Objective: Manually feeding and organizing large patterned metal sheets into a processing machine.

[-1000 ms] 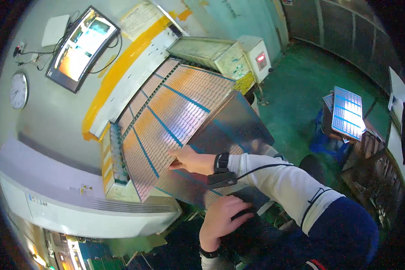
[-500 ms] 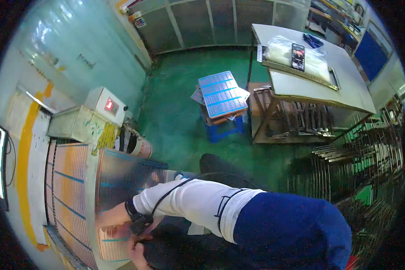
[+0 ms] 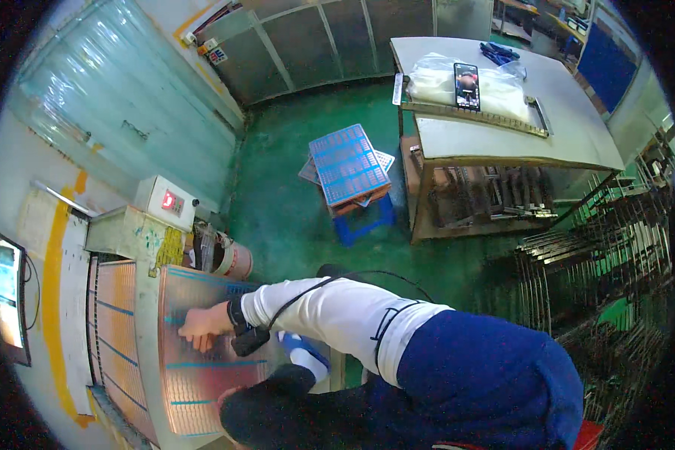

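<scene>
A wide copper-coloured panel (image 3: 214, 382) with fine lines and blue stripes lies in front of me at the lower left. My right hand (image 3: 205, 327) rests over its upper middle, fingers bent and slightly apart, the tips at the surface; I see nothing held. A black strapped device with a cable sits on the right wrist (image 3: 238, 315). Of my left hand (image 3: 227, 394) only a sliver shows at the panel's lower right edge, behind a dark rounded shape (image 3: 277, 409); its fingers are hidden.
Similar striped panels (image 3: 116, 322) stand left of the work surface. A control box (image 3: 166, 202) and bucket (image 3: 236, 255) are beyond it. A panel stack (image 3: 349, 165) sits on a blue stool (image 3: 364, 223). A table (image 3: 502, 142) holds a phone (image 3: 466, 86); metal racks (image 3: 577, 262) stand at right.
My right hand has moved up and right across the panel, away from my left hand. The left hand is now mostly hidden. The whole view has shifted a little.
</scene>
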{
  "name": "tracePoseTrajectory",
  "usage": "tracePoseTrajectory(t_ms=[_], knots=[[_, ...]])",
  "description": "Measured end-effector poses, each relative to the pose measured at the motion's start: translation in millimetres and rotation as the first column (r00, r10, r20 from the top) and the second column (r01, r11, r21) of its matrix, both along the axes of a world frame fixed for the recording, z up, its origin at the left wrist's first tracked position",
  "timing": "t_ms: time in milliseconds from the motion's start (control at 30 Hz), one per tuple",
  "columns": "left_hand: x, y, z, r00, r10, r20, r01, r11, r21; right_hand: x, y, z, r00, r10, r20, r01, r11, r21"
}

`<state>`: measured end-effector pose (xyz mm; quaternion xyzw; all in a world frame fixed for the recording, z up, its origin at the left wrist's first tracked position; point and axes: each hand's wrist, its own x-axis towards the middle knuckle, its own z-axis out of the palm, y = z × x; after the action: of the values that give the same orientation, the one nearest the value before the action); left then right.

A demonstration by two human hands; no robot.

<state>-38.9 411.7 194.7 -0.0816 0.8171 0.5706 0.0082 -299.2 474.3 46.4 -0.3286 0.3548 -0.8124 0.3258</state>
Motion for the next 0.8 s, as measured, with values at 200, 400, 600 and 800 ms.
tracePoseTrajectory(t_ms=[200,400,600,800], knots=[[13,-21,-1,0.998,0.052,0.034,-0.052,0.999,0.011,-29,38,-4,-0.02,-0.208,-0.978,0.719,0.677,-0.159],[21,-44,50,0.953,-0.287,-0.099,0.269,0.95,-0.157,-48,77,-20,0.507,-0.349,-0.789,0.755,0.621,0.211],[-18,-19,76,0.91,-0.356,-0.211,0.404,0.876,0.262,-83,79,-9,0.784,-0.614,-0.089,0.529,0.586,0.613],[-63,-25,97,0.787,-0.257,-0.561,0.558,0.685,0.469,-87,45,11,0.799,-0.557,-0.228,0.558,0.545,0.626]])
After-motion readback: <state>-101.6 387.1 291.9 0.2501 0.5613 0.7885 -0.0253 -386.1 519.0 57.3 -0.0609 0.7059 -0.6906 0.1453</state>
